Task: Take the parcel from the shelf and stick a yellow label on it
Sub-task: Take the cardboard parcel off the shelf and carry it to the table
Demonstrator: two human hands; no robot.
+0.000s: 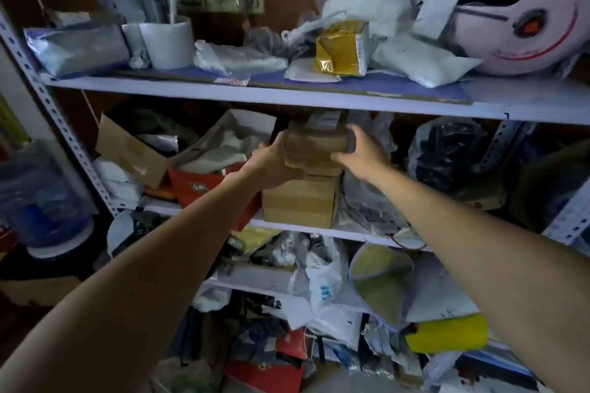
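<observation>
**Both hands on the parcel, mid-shelf**

Two bare forearms reach up from the lower corners to frame centre. The left hand (pixel 274 163) and right hand (pixel 360 150) clasp opposite sides of the parcel (pixel 316 147), fingers curled around it. It sits atop a larger box (pixel 300 201) on the middle shelf (pixel 351 234). Best drawn straight out, level, so the box beneath stays put. The parcel is small, brown, taped cardboard.

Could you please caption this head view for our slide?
Both hands, left and right, grip the small brown cardboard parcel on the cluttered metal shelf.
</observation>
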